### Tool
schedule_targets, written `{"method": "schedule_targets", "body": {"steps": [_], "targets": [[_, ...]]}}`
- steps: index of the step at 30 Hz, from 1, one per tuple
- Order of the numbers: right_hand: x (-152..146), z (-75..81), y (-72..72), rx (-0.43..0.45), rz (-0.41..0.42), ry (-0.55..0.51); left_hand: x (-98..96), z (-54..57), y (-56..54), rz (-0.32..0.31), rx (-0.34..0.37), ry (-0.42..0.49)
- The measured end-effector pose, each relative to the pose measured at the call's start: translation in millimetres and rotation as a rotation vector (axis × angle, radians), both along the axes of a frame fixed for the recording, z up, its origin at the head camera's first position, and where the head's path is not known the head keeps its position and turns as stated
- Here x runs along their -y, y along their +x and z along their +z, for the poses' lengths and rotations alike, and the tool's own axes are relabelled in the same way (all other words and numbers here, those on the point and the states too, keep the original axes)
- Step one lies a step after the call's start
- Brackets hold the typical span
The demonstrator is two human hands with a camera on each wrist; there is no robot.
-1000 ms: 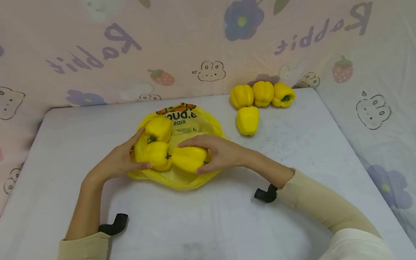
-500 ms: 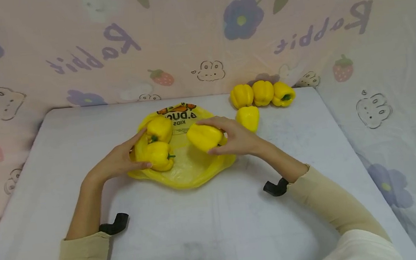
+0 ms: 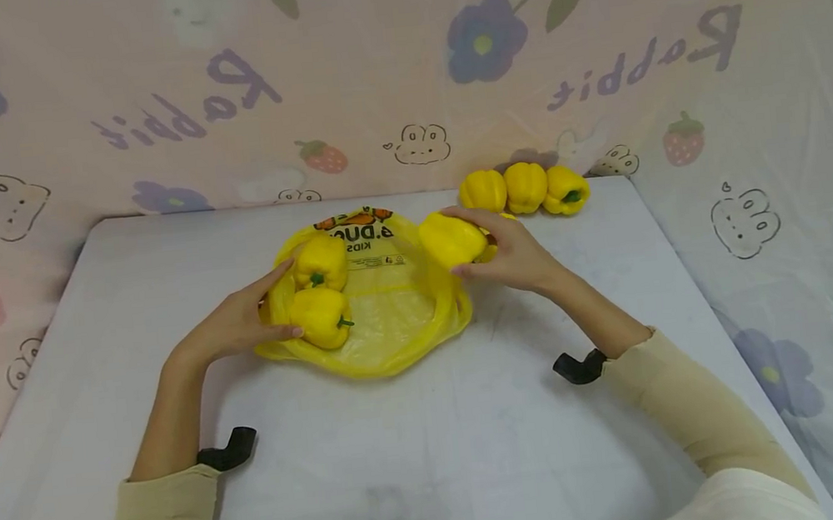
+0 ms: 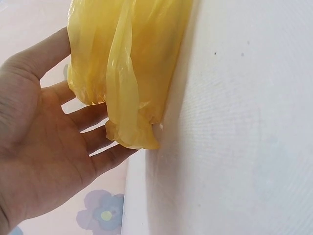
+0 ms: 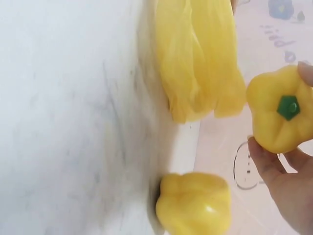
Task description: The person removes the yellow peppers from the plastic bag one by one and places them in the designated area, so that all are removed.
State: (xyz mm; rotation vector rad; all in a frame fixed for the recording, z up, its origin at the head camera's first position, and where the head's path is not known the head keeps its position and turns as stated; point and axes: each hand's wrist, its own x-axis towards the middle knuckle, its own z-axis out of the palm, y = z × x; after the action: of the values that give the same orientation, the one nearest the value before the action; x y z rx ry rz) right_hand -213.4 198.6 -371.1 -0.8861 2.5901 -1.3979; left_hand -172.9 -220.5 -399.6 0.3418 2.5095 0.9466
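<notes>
My right hand [image 3: 514, 259] grips a yellow bell pepper [image 3: 450, 238] over the right rim of a yellow plastic bag [image 3: 391, 308]. In the right wrist view its green stem [image 5: 289, 107] faces the camera. The bag stands with its mouth wide, and two yellow bell peppers lie inside at the left, one farther back [image 3: 322, 261] and one nearer [image 3: 319, 315]. My left hand [image 3: 237, 317] holds the bag's left side, thumb over the near part of the rim. From the left wrist view, its fingers [image 4: 90, 117] spread along the bag's outside.
Several more yellow bell peppers [image 3: 526, 187] stand in a row at the back right of the white table [image 3: 480, 455]. Another bell pepper [image 5: 193, 203] stands nearer, largely hidden behind the right hand in the head view. A printed curtain [image 3: 367, 64] hangs behind.
My right hand has lifted its bell pepper from inside the bag, moving right and away from me to the rim. The left hand has stayed put. The peppers inside have shifted slightly.
</notes>
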Motion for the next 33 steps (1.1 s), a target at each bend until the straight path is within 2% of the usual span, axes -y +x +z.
{"method": "schedule_targets", "body": {"steps": [4,11,24,29,33], "targets": [[-9,2.1,-2.1,0.006,-0.065,-0.015,-0.6,1.2,0.4,0.001,0.002,0.004],[-21,7.9,-5.5,0.036,-0.193,0.025,0.3,2.8,1.0,-0.005,-0.002,0.014],[-46,5.2,-15.6,0.004,-0.324,0.028,0.5,2.5,-0.9,-0.007,0.007,0.009],[-58,2.2,-19.7,0.042,-0.385,-0.001,0.7,1.4,-1.1,-0.006,0.012,0.015],[-67,3.2,-18.2,0.112,-0.451,-0.004,0.7,0.3,0.1,-0.004,0.017,0.018]]}}
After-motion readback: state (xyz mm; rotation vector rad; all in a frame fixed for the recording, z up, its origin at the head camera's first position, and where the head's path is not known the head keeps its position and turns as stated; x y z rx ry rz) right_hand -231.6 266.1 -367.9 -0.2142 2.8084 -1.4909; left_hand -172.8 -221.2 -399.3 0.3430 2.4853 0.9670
